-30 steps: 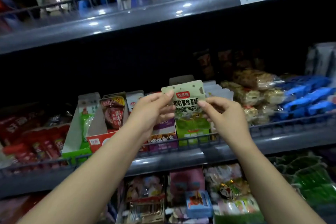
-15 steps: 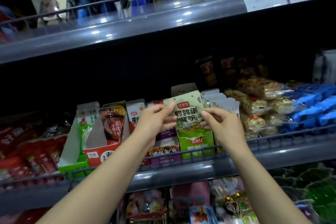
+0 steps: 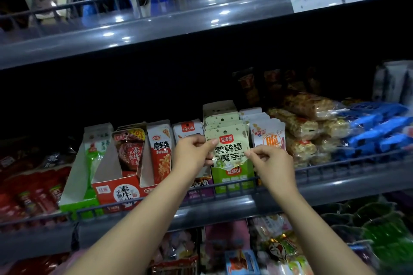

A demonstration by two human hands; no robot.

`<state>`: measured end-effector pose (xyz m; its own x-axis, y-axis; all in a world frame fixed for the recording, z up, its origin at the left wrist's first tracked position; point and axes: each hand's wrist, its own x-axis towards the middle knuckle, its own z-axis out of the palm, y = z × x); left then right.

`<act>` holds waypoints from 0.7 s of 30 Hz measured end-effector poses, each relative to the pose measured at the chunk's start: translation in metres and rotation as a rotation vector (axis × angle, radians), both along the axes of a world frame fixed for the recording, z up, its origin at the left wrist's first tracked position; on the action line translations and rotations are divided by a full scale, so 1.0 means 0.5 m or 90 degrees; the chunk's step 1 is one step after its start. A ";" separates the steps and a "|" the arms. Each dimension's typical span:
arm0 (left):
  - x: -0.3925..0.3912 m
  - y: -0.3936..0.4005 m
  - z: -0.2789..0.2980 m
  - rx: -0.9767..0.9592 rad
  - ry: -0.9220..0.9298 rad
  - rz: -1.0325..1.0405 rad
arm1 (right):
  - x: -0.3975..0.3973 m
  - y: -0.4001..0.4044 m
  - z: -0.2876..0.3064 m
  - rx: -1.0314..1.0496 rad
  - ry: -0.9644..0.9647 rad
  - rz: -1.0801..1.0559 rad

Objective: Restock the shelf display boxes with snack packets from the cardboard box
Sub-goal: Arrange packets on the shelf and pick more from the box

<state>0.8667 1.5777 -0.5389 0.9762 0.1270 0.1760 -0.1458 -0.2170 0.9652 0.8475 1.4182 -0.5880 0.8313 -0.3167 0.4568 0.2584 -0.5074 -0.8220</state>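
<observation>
Packet lower now, upright lengthwise.

A single head-worn wide-angle camera looked forward and slightly upward at a store shelf, close enough that both forearms reached in from the bottom edge. The middle shelf filled the centre, the upper shelf bowed across the top, and a lower tier showed along the bottom. No second view existed.
</observation>
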 end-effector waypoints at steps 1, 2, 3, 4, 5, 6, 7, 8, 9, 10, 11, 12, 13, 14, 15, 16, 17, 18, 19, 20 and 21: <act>-0.006 -0.001 -0.002 -0.002 -0.005 -0.001 | -0.002 0.001 -0.002 0.005 -0.001 0.004; -0.013 -0.003 -0.005 -0.001 -0.011 0.001 | -0.005 0.002 -0.005 0.018 -0.004 0.007; -0.021 -0.004 -0.009 0.000 -0.018 0.008 | -0.011 0.003 -0.007 0.042 -0.007 0.008; -0.030 -0.004 -0.014 0.001 -0.025 0.018 | -0.018 0.003 -0.009 0.067 -0.012 0.008; -0.040 -0.004 -0.020 -0.003 -0.035 0.027 | -0.027 0.003 -0.011 0.085 -0.020 0.005; -0.050 -0.004 -0.026 -0.013 -0.049 0.034 | -0.038 0.003 -0.014 0.094 -0.030 0.002; -0.061 -0.001 -0.033 -0.020 -0.064 0.040 | -0.050 0.005 -0.018 0.098 -0.037 0.005; -0.073 0.002 -0.042 -0.024 -0.079 0.046 | -0.064 0.007 -0.024 0.105 -0.040 0.015; -0.087 0.005 -0.053 -0.024 -0.091 0.050 | -0.078 0.012 -0.033 0.112 -0.035 0.035; -0.104 0.009 -0.068 -0.024 -0.098 0.053 | -0.092 0.019 -0.045 0.115 -0.022 0.060; -0.123 0.012 -0.084 -0.028 -0.102 0.054 | -0.107 0.027 -0.060 0.111 -0.006 0.084; -0.142 0.018 -0.106 -0.033 -0.104 0.055 | -0.121 0.036 -0.078 0.100 0.010 0.104; -0.163 0.024 -0.129 -0.035 -0.102 0.056 | -0.134 0.046 -0.099 0.087 0.029 0.118; -0.184 0.032 -0.156 -0.032 -0.093 0.056 | -0.146 0.056 -0.122 0.076 0.053 0.128; -0.202 0.041 -0.188 -0.024 -0.074 0.056 | -0.157 0.067 -0.145 0.069 0.085 0.139; -0.220 0.051 -0.223 -0.018 -0.051 0.055 | -0.166 0.080 -0.173 0.069 0.122 0.153; -0.236 0.061 -0.260 -0.015 -0.029 0.054 | -0.175 0.093 -0.199 0.070 0.161 0.169; -0.251 0.072 -0.299 -0.012 -0.008 0.056 | -0.182 0.108 -0.229 0.074 0.199 0.187; -0.265 0.082 -0.337 -0.008 0.015 0.059 | -0.189 0.122 -0.260 0.071 0.237 0.201; -0.277 0.092 -0.379 -0.001 0.043 0.062 | -0.195 0.137 -0.291 0.068 0.274 0.211; -0.288 0.102 -0.421 0.007 0.080 0.065 | -0.202 0.151 -0.324 0.057 0.316 0.218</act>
<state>0.7225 1.6287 -0.7493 0.9727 0.2253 0.0549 -0.0003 -0.2357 0.9718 0.7465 1.4935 -0.7501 0.9995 -0.0123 -0.0276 -0.0302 -0.3867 -0.9217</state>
